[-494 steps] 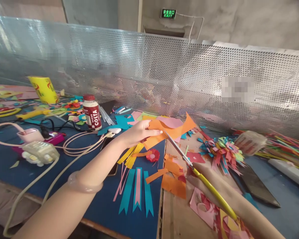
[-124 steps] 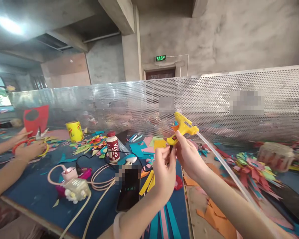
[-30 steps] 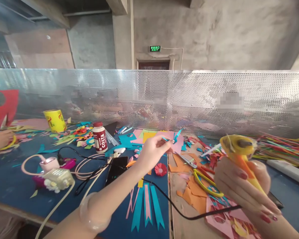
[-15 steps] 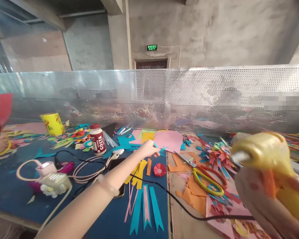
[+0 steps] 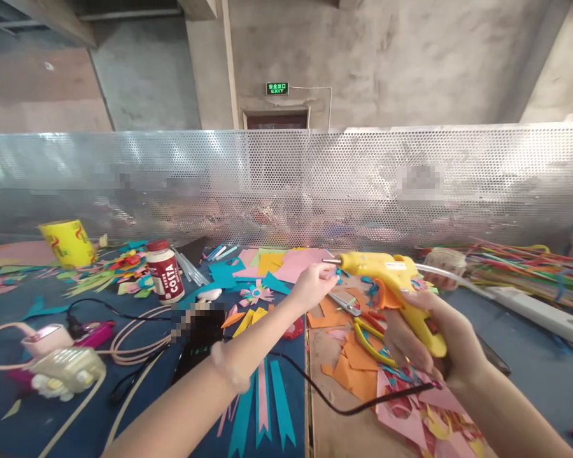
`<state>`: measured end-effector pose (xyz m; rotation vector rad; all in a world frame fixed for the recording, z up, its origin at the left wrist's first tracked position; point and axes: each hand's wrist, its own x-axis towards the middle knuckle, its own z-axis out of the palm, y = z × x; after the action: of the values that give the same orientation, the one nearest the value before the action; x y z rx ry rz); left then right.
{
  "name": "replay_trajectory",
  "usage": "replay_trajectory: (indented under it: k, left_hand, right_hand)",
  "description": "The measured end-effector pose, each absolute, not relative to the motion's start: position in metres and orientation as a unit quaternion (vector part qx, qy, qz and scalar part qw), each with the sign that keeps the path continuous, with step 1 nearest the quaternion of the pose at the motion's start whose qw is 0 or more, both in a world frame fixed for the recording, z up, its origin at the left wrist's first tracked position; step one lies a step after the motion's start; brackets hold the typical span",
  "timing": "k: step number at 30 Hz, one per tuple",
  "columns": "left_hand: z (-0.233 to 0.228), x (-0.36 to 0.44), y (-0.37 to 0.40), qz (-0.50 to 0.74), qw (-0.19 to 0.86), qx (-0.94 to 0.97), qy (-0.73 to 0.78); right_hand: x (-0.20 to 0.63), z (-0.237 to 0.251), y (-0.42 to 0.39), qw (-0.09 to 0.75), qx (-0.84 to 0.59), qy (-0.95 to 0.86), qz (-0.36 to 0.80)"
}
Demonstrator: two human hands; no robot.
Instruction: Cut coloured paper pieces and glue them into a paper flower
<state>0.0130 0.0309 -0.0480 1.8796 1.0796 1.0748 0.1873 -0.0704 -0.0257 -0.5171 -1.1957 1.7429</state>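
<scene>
My right hand (image 5: 451, 334) is wrapped round the handle of a yellow hot glue gun (image 5: 377, 266). The gun points left, its metal nozzle close to the fingers of my left hand (image 5: 318, 285). Those fingers are pinched on a small blue paper piece (image 5: 338, 275), mostly hidden by them. Left of that hand lies a pink and blue paper flower (image 5: 256, 292). A red paper flower (image 5: 293, 329) is partly covered by my left forearm. Blue swallow-tailed paper strips (image 5: 282, 401) and a pink one (image 5: 263, 401) lie below it.
Scissors with yellow and red handles (image 5: 370, 340) lie among orange paper scraps (image 5: 358, 369). The gun's black cord (image 5: 337, 407) crosses the table. A Costa bottle (image 5: 165, 273), a phone (image 5: 198, 340) and a power strip with plugs (image 5: 67, 366) are on the left. A perforated metal screen (image 5: 210, 184) stands behind.
The glue gun has come leftward in my right hand, its nozzle now beside my left fingers. The view has turned right. Another person's hand with red paper has left the view.
</scene>
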Motion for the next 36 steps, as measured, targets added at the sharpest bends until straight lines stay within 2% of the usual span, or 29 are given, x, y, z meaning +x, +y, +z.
replay_trajectory:
  k: [2,5,10,18,26,31,36]
  left_hand:
    - [-0.046,-0.003,0.008,0.429,0.328,0.751,0.381]
    - [-0.037,-0.015,-0.025,0.438,0.398,0.724,0.354]
    - [-0.019,-0.004,-0.054,0.469,0.451,0.675,0.349]
    - [-0.013,0.010,-0.057,0.510,0.525,0.621,0.280]
    - [-0.023,0.011,-0.038,0.539,0.541,0.580,0.283]
    - [-0.026,0.015,-0.041,0.483,0.613,0.573,0.249]
    - [-0.027,0.022,-0.048,0.471,0.620,0.575,0.251]
  right_hand:
    - [0.182,-0.028,-0.068,0.457,-0.168,-0.462,0.741]
    - [0.178,-0.031,-0.066,0.453,-0.134,-0.451,0.758]
    - [0.176,-0.035,-0.066,0.428,-0.134,-0.479,0.755]
    - [0.174,-0.039,-0.061,0.427,-0.114,-0.502,0.743]
    - [0.180,-0.035,-0.064,0.434,-0.122,-0.485,0.749]
    - [0.180,-0.035,-0.066,0.434,-0.127,-0.480,0.752]
    - [0.179,-0.035,-0.068,0.432,-0.127,-0.484,0.750]
